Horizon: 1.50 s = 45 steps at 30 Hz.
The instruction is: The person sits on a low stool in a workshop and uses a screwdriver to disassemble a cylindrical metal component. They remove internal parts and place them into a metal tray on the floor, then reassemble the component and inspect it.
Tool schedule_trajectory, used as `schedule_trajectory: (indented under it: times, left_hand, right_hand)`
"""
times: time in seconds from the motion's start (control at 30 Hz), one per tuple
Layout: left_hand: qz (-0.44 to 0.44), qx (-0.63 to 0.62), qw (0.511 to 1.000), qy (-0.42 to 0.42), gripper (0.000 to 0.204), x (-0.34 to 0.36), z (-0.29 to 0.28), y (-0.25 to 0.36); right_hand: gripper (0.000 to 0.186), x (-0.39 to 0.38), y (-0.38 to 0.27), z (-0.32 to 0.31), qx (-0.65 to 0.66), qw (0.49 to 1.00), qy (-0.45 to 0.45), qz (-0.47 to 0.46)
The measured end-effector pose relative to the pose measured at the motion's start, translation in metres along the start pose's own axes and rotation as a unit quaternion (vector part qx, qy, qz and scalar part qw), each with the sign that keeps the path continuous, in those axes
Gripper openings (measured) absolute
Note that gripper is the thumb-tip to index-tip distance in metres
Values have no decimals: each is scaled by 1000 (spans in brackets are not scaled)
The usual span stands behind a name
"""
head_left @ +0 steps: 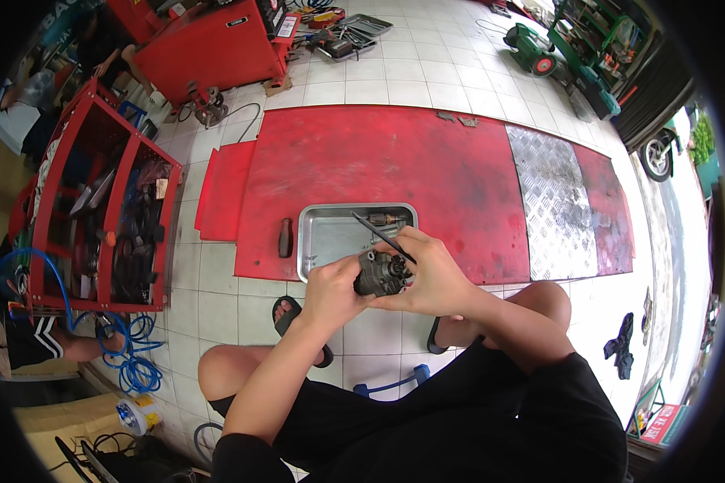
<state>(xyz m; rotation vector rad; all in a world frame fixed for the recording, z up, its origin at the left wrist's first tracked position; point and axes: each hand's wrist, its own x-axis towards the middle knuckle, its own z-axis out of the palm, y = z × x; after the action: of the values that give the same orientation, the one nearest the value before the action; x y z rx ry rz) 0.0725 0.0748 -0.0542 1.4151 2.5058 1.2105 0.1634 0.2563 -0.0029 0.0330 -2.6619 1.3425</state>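
Note:
Between my hands, above the near edge of a metal tray (303, 245), is a small grimy grey metal engine part (378, 274) with round ports; its exact kind I cannot make out. My left hand (333, 291) grips its left side. My right hand (428, 275) wraps its right side, fingers curled over the top. A thin black hose-like piece (372, 228) slants up and left from under my right fingers; whether it is joined to the part is hidden. Inside the tray lie a screwdriver (385, 219) and other metal pieces. A dark-handled tool (285, 238) rests left of the tray.
Tray and tool sit on a red lift platform (338, 153) with a ridged metal plate (552, 193) at right. A red tool cart (109, 201) stands at left, blue air hose (141, 354) coiled beside it. Other people are partly visible along the left edge.

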Motion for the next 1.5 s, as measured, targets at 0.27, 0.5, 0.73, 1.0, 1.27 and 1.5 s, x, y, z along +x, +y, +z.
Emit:
schedule_trajectory:
  times: [0.27,0.5,0.73,1.0,1.27,1.5]
  left_hand:
    - [1,59,998,2,50,-2,-10,-3]
    - [-119,22,990,71,41,-17,-39,-26]
    - [-182,-262,946,63,30,-8,-43,0]
    - [-314,-504,781,194,21,7,-61,-10]
    - [-304,-534,731,296,29,31,-107,-34]
    - [-306,-547,712,317,30,36,-119,-42]
  right_hand:
    - [67,-3,-26,-31,20,998,42,52]
    - [77,4,-2,-89,332,942,30,32]
    - [83,15,73,-43,715,689,-100,72]
    - [65,41,78,-2,313,906,-108,263]
    - [83,102,127,132,-189,943,-158,222]
    - [88,119,139,190,-248,936,-98,231]
